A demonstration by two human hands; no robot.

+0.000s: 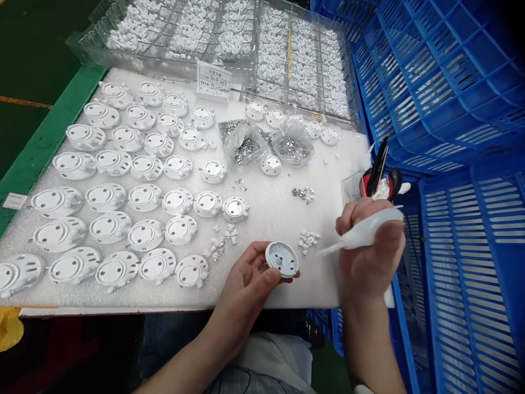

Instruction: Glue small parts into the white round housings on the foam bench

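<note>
Between its thumb and fingers, my left hand (252, 276) holds a round white plastic shell (289, 256) with its hollow side facing up. Holes show in the shell's floor. My right hand (367, 251) is wrapped round a small white squeeze bottle (365, 230), whose thin nozzle points left toward the shell but stays apart from it. A little pile of small white parts (308, 241) lies just beyond the shell. Left of my hands, many round white assembled pieces (145, 198) stand in rows on a white foam sheet (270, 216).
Clear trays (262, 38) full of white parts span the back, with a paper label (213, 81) in front. Two plastic bags (245, 148) hold small metal bits. Black-handled scissors (379, 169) stand in a holder at right. Blue crates (471, 262) border the right side.
</note>
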